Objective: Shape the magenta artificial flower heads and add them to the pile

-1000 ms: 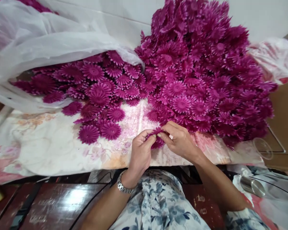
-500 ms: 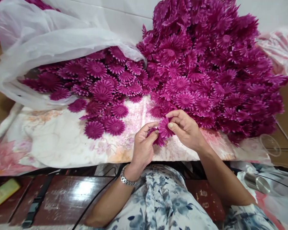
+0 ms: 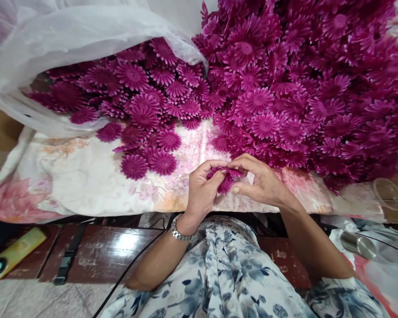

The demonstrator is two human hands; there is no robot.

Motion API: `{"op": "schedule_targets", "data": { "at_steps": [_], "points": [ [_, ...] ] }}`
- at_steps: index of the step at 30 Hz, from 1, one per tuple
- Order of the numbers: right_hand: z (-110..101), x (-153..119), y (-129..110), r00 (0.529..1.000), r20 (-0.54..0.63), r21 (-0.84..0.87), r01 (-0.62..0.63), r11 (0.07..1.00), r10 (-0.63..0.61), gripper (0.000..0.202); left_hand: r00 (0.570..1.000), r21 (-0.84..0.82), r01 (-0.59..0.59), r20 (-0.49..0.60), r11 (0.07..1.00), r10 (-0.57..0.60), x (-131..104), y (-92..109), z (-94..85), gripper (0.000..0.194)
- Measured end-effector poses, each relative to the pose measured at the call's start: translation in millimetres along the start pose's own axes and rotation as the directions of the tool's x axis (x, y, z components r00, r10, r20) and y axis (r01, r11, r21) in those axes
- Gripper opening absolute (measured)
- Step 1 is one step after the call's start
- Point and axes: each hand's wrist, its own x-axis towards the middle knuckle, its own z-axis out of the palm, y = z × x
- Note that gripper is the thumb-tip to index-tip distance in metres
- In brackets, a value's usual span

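Observation:
Just above the cloth's front edge, my left hand [image 3: 204, 185] pinches a magenta artificial flower piece [image 3: 226, 184] between thumb and fingers. Its petals are bunched and tilted, and part of them is hidden by the fingers; whether it is one layer or several I cannot tell. My right hand [image 3: 260, 181] is curved around the flower's right side, its thumb spread away from the forefinger. The right fingertips touch the flower's upper edge. Close by to the left lie several flat magenta flower pieces [image 3: 163, 162] on the floral cloth [image 3: 86, 176].
A large heap of magenta flowers [image 3: 285, 101] rises at the right. At the left, a white translucent plastic bag [image 3: 96, 51] gapes over more flowers. A clear round lid [image 3: 388, 193] is at the cloth's right end. Below are a metal cup [image 3: 358, 245] and a yellow-green object [image 3: 16, 256].
The right thumb has parted from the fingers and come off the flower's face. The flower is now tilted and bunched in my left hand. The camera view has shifted slightly.

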Motion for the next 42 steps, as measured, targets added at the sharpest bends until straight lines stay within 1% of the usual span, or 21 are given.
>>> {"op": "schedule_targets", "data": {
  "at_steps": [1,3,5,8,10,12,14,17,20,22,25,27,29,31,32,36,38,42],
  "points": [
    [-0.5,-0.2,0.4,1.0,-0.005,-0.03,0.023,0.999,-0.023,0.036,1.0,0.02,-0.01,0.009,1.0,0.01,-0.2,-1.1,-0.5,0.01],
    [0.1,-0.7,3.5,0.999,-0.039,-0.024,0.026,0.999,-0.027,0.023,0.999,0.046,-0.021,0.041,0.999,0.02,-0.9,-3.4,-2.2,0.013],
    [1.7,-1.3,8.4,0.991,-0.131,0.025,-0.013,1.0,0.016,0.013,0.997,0.064,-0.018,0.075,0.998,0.013,-1.9,-5.3,-4.0,0.017],
    [3.5,-2.4,14.7,0.955,-0.276,0.107,-0.077,0.991,0.104,0.011,0.995,0.088,-0.017,0.099,0.996,0.008,-3.3,-6.1,-6.4,0.02],
    [3.9,-3.1,16.7,0.931,-0.327,0.159,-0.113,0.981,0.16,0.014,0.996,0.104,-0.027,0.09,0.994,0.017,-3.7,-5.6,-7.8,0.017],
    [4.0,-3.7,17.1,0.911,-0.349,0.211,-0.154,0.965,0.222,0.02,0.997,0.122,-0.038,0.078,0.992,0.029,-3.7,-4.8,-9.1,0.014],
    [4.0,-4.2,16.8,0.901,-0.35,0.251,-0.173,0.952,0.256,0.026,0.996,0.136,-0.056,0.071,0.989,0.047,-3.3,-3.8,-10.6,0.014],
    [3.9,-4.7,15.3,0.909,-0.326,0.282,-0.168,0.945,0.259,0.028,0.994,0.163,-0.099,0.059,0.982,0.091,-2.7,-1.0,-12.9,0.016],
    [3.5,-4.6,12.7,0.918,-0.306,0.256,-0.177,0.95,0.253,0.028,0.988,0.237,-0.153,0.051,0.96,0.145,-3.3,5.3,-13.8,0.013],
    [3.6,-3.9,10.9,0.929,-0.291,0.208,-0.173,0.963,0.23,0.029,0.983,0.311,-0.181,0.087,0.933,0.162,-3.9,10.3,-12.5,0.015],
    [5.4,-2.5,8.6,0.95,-0.234,0.159,-0.173,0.972,0.208,0.035,0.972,0.387,-0.203,0.191,0.899,0.137,-3.6,14.1,-8.3,0.017],
    [7.5,-1.9,7.4,0.965,-0.162,0.183,-0.177,0.967,0.208,0.039,0.964,0.394,-0.21,0.238,0.895,0.121,-2.5,12.4,-6.1,0.013],
    [9.2,-2.2,7.0,0.977,-0.087,0.221,-0.169,0.96,0.192,0.038,0.96,0.384,-0.205,0.257,0.9,0.109,-1.1,8.9,-5.6,0.008],
    [9.0,-3.2,7.4,0.984,-0.054,0.233,-0.154,0.96,0.17,0.033,0.964,0.365,-0.184,0.25,0.913,0.094,0.1,5.6,-7.3,0.006],
    [7.8,-3.9,7.8,0.985,-0.057,0.221,-0.147,0.964,0.164,0.03,0.968,0.351,-0.168,0.237,0.921,0.087,0.6,4.6,-8.8,0.006],
    [-3.2,-6.8,8.2,0.992,-0.069,0.112,-0.098,0.989,0.106,0.027,0.988,0.29,-0.103,0.14,0.952,0.064,3.2,3.9,-17.0,0.009],
    [-8.7,-8.0,7.1,0.993,-0.085,0.068,-0.071,0.995,0.077,0.029,0.992,0.282,-0.097,0.106,0.955,0.069,4.5,3.9,-20.3,0.009],
    [-11.4,-9.9,5.4,0.988,-0.13,0.055,-0.071,0.996,0.078,0.026,0.994,0.257,-0.089,0.086,0.962,0.069,5.2,3.8,-22.9,0.009]
  ]
}}
